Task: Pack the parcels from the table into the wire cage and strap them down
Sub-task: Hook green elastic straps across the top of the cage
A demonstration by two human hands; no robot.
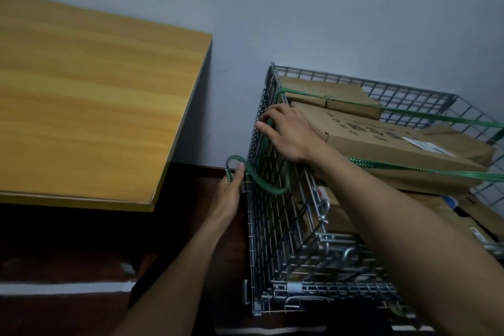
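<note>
The table [95, 103] stands at the left, apart from the wire cage [272, 240]. Outside the cage's left wall, a slack loop of the green strap [259, 180] is gripped by the left hand [231, 194] — thumb laid along the band, fingers mostly hidden behind it. At the upper part of the same wall the right hand [286, 133] is arched over the strap where it meets the mesh; whether the band is pinched or merely pressed cannot be told. The parcels [381, 144] are stacked inside the cage, with two strap runs laid across them towards the right.

The step in hand is judged to be the taking-up of slack at the wall. The loop should be drawn outward in line with the wire it is passed round, so that the band is kept flat and untwisted. The band should be held against the mesh by the right hand while tension is applied — otherwise slack is likely to be fed back over the cartons.
</note>
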